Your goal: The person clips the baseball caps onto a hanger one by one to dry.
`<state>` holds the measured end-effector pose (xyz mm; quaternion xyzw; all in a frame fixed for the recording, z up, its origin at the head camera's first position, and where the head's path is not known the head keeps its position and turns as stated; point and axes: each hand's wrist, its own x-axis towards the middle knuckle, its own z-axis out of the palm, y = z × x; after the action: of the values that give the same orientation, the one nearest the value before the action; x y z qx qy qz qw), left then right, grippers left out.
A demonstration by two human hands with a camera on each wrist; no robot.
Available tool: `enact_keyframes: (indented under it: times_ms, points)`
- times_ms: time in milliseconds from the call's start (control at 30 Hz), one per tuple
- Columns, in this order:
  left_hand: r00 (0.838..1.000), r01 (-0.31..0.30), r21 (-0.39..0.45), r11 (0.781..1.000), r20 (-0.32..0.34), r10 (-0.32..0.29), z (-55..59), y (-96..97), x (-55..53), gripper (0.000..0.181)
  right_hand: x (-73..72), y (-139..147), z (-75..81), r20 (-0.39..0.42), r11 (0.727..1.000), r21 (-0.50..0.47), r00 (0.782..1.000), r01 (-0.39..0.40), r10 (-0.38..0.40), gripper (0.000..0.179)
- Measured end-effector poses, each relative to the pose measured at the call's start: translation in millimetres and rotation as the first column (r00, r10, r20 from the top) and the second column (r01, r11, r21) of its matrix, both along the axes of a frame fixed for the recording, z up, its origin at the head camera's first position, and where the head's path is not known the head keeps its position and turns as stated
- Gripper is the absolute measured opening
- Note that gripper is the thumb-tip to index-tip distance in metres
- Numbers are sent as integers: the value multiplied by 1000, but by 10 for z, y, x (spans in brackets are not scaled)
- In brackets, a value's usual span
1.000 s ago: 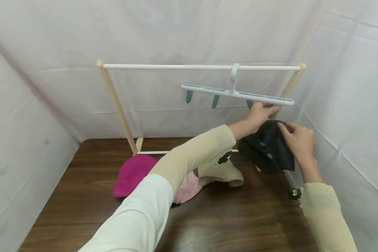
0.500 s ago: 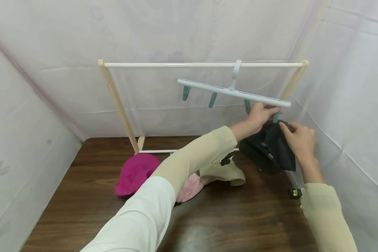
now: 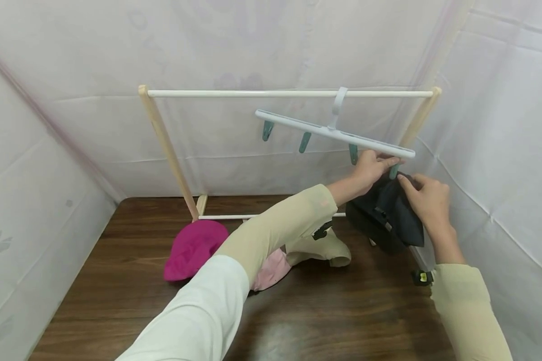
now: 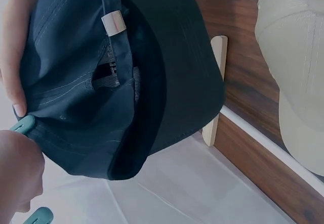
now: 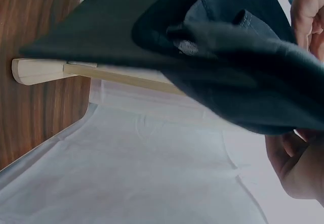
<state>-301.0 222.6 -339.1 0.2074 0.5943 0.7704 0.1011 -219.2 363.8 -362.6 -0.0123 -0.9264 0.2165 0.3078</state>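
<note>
A black baseball cap [image 3: 383, 220] hangs crown-up from my hands, its back strap and metal buckle [image 4: 114, 23] showing in the left wrist view. My right hand [image 3: 430, 203] pinches the cap's top edge between thumb and fingers. With my left hand [image 3: 371, 168] I pinch the green clip [image 3: 394, 171] at the right end of a pale blue hanger [image 3: 331, 132]. The clip's tip overlaps the cap's edge beside my right thumb [image 4: 17, 105]. By its hook, the hanger hangs on the rack's white bar [image 3: 252, 94], sloping down to the right.
Several other green clips [image 3: 304, 142] dangle from the hanger. On the brown table [image 3: 117, 265] lie a magenta cap [image 3: 194, 250], a pink cap [image 3: 273, 271] and a beige cap [image 3: 320, 249]. Wooden posts [image 3: 169, 150] hold up the rack, with white sheeting behind.
The hanger's right end has dipped and its left end has risen. The right-end clip has come down onto the cap's edge. The right hand stays almost in place.
</note>
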Motion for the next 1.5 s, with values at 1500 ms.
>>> enact_keyframes:
  times_ms: [1500]
  points:
    - [980,-21,-301,954,-197,-40,-220,-280,58,35,-20,-63,-155,113,990,-133,992,-39,54,38]
